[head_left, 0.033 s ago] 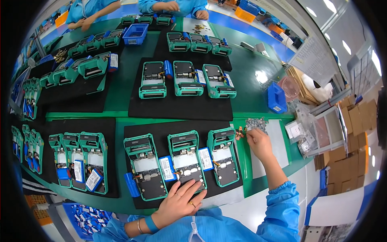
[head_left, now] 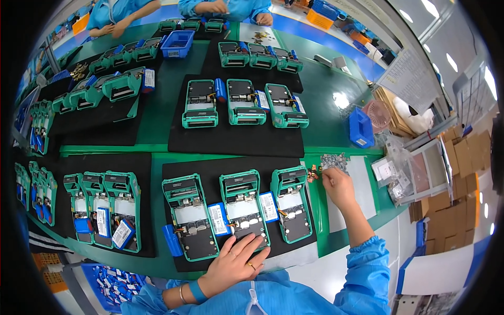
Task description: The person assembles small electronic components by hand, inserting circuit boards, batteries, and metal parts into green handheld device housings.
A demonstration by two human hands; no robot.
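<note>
Item: middle green-framed, black rectangular device (head_left: 242,207).
At its near end: my left hand (head_left: 233,264), fingers slightly spread. Rightward: my right hand (head_left: 338,186), fingers narrow; contents, I cannot tell.

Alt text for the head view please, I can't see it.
A person's left hand lies over the lower end of the middle of three open, rectangular, green-framed devices on a black mat. Their right hand is beside a pile of small silvery parts. Blue-and-white rectangular packs lie between the devices.
</note>
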